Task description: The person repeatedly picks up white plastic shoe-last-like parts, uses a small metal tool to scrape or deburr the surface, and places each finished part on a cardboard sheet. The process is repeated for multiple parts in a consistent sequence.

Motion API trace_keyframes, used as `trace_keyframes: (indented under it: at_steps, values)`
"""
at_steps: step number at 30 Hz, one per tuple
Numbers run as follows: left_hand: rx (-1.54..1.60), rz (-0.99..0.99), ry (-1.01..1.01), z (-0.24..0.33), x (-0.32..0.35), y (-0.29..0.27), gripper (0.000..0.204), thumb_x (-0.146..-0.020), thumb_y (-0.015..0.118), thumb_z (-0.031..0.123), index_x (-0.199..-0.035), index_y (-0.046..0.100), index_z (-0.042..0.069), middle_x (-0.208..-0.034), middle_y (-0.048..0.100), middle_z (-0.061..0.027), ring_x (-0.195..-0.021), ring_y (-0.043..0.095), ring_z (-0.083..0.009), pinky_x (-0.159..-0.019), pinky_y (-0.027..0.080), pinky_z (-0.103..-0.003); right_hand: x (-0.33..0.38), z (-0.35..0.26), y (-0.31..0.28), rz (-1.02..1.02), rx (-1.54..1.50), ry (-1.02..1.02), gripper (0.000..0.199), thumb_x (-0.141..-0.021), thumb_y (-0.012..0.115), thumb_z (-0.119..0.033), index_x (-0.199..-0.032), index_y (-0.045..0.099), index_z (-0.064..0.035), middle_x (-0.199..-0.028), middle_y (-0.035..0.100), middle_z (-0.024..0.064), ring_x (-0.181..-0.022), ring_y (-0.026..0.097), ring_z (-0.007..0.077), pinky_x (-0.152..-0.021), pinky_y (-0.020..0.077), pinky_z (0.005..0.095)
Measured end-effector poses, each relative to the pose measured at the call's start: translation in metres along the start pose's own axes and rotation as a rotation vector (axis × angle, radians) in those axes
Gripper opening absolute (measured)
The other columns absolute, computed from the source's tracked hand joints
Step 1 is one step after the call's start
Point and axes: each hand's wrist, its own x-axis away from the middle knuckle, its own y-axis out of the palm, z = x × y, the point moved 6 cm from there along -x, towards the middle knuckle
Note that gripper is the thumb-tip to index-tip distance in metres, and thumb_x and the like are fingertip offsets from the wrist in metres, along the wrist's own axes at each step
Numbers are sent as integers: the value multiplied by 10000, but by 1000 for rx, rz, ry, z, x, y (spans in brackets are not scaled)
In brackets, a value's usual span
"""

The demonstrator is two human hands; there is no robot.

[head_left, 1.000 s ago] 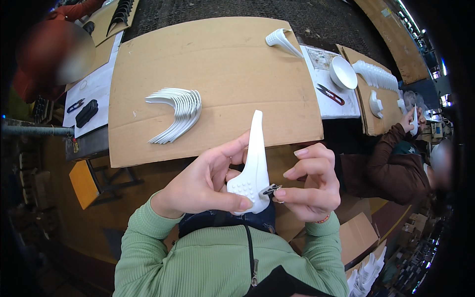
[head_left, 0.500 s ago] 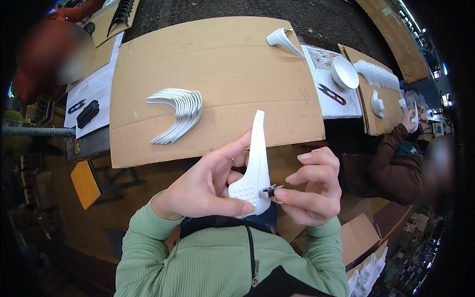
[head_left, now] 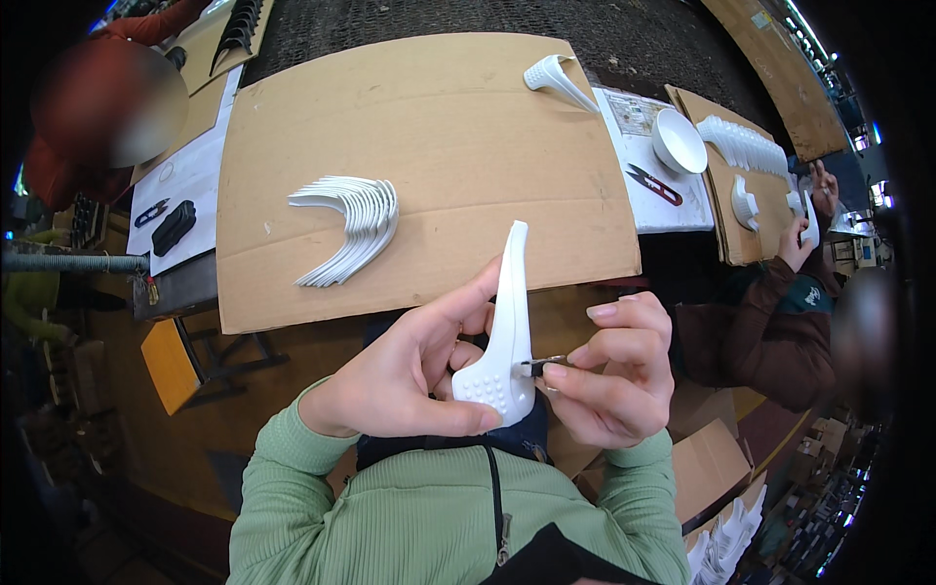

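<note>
My left hand is closed around a curved white moulded piece, its thumb pressed on the wide studded end. The narrow tail of the piece points up and away from me. Between thumb and fingers, my right hand pinches a small dark metal tool. The tool's tip meets the right side of the white piece, just above the studs; its exact kind is too small to make out. Beyond my hands, a nested stack of similar white pieces lies on the cardboard sheet.
Another white piece rests at the sheet's far right corner. To the right are a white bowl, red-handled thread snips and a co-worker's hands. Snips and a black object lie left. An open carton stands lower right.
The small tool has turned in my right fingers, its tip still at the piece's right side. The white piece has shifted very slightly. At right, the co-worker's hands have moved apart.
</note>
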Motion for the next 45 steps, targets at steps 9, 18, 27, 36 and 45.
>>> trace_keyframes:
  at_steps: [9,18,27,36,45]
  values:
    - [16,14,-34,-5,2,-1,1040,-670,680,-135,-1490,57,8,-1270,459,-138,-981,575,-120,-768,509,-227,-1,2,0,52,14,47,311,-526,789,-16,-805,703,-123,-833,554,-11,-912,539,230,-737,387,389]
    - [21,-89,-62,-6,5,4,1028,-734,648,-109,-1501,-16,55,-1263,457,-124,-900,584,-92,-696,512,-195,0,7,0,95,19,66,308,-549,793,-11,-818,695,-125,-824,558,-5,-921,529,239,-725,394,388]
    - [91,-142,-121,-6,6,11,1046,-729,632,-125,-1504,-38,84,-1267,462,-129,-975,595,-122,-756,522,-224,0,10,-2,136,71,48,322,-564,797,3,-839,683,-119,-827,562,3,-925,517,246,-714,395,384]
    - [102,-241,-126,-9,6,15,1080,-731,623,-126,-1498,-101,104,-1256,474,-128,-937,577,-107,-732,508,-226,0,12,-3,203,141,30,323,-576,774,25,-853,679,-110,-830,566,9,-917,512,249,-713,394,383]
    - [71,-253,-158,-12,7,15,1077,-728,613,-130,-1498,-104,102,-1239,480,-127,-911,566,-103,-718,501,-227,-3,20,-6,253,136,97,266,-609,767,29,-835,669,-72,-822,551,40,-884,527,257,-781,440,389]
